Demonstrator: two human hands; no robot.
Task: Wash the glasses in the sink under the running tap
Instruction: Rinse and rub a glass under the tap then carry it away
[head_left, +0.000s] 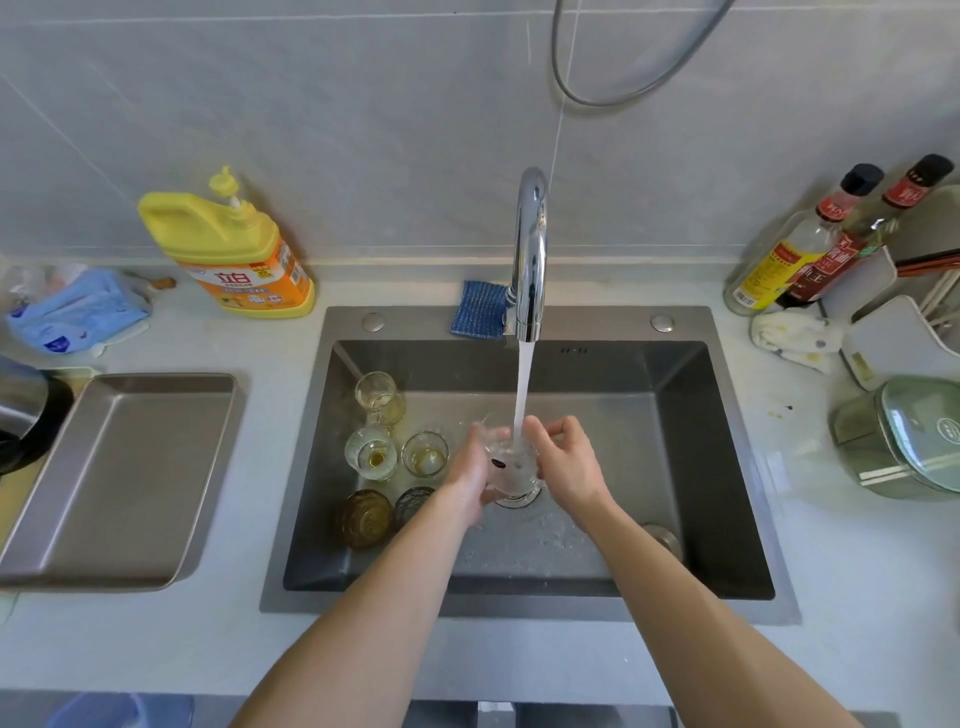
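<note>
Clear glass, dark label, under tap stream; left hand, right hand grip it.

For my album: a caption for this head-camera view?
Left hand and right hand hold a glass under the running tap; five glasses wait in the sink.

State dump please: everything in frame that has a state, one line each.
tap: running, stream hits the clear glass
clear glass: upright over the drain, water splashing
left hand: grips the clear glass
right hand: against the clear glass, grip unclear
ribbed glass: upright, amber dregs
small glass: upright, yellowish dregs
soap bottle: upright
</note>
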